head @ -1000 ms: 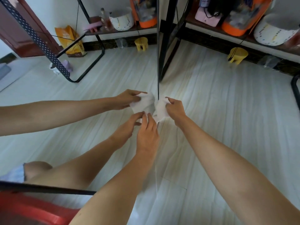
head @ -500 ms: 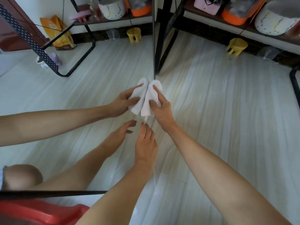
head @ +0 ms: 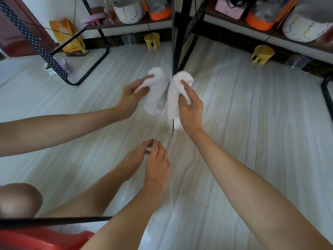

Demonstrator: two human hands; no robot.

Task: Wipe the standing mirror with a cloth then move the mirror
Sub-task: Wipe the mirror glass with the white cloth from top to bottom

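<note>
White cloth is bunched up in the right hand. The fingers and thumb curl round it and push it against the glass, close to the thin dark side edge of the mirror. We see the mirror almost from the side, so that edge looks like a line going up the middle. Everything to the left of the line is the glass, and it shows a copy of the arms, the cloth and the room.

The left hand lies lower down on the glass. Its fingers are straight and together, and the tips touch their own copy. I think it is there to keep the mirror from wobbling while the other hand rubs. So the job looks to be at the wiping part, and the moving part is not done yet.

The cloth is right at the edge of the glass, so a rub to the right could slip off the side.

For moving later, the pale floor to the right has lots of open room. At the back it is tighter. A black stand leg sits just behind the mirror, a low shelf full of pots runs along the wall, and a little yellow stool sits under it. Another black bar is at the far right side.
</note>
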